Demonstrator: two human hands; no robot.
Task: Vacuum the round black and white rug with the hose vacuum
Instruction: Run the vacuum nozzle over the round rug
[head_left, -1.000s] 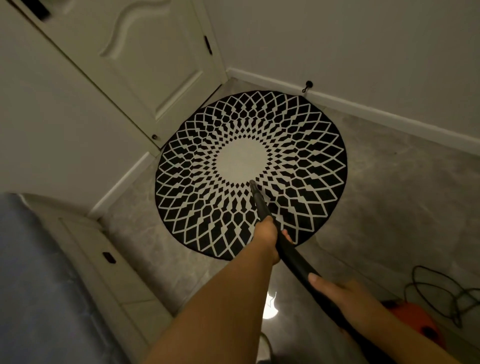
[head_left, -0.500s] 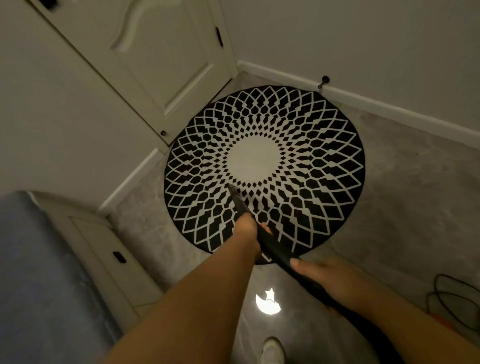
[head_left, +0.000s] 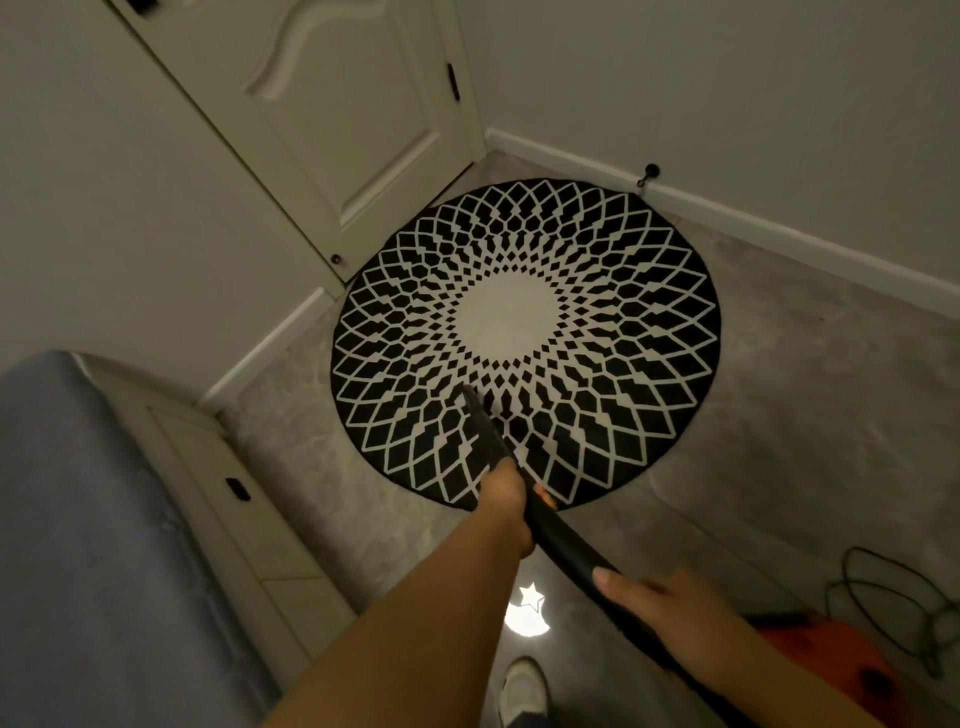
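The round black and white rug (head_left: 597, 312) lies on the grey floor in the room's corner, white disc at its centre. A black vacuum hose wand (head_left: 561, 540) slants from lower right up to a narrow tip that rests on the rug's near-left pattern, just below the white centre. My left hand (head_left: 506, 493) grips the wand near its front, over the rug's near edge. My right hand (head_left: 660, 603) holds the wand further back. The orange vacuum body (head_left: 831, 660) sits on the floor at the lower right.
A white door (head_left: 332, 130) stands left of the rug, with skirting boards along both walls. A cabinet with drawers (head_left: 234, 499) and a blue-covered surface (head_left: 93, 545) fill the left. A black cord (head_left: 893, 603) coils at right. A doorstop (head_left: 649, 171) is behind the rug. My shoe (head_left: 524, 686) shows below.
The wand tip has swept from right of the rug's middle to its near-left pattern, then held there. The view shifted, and the orange vacuum body is back in sight.
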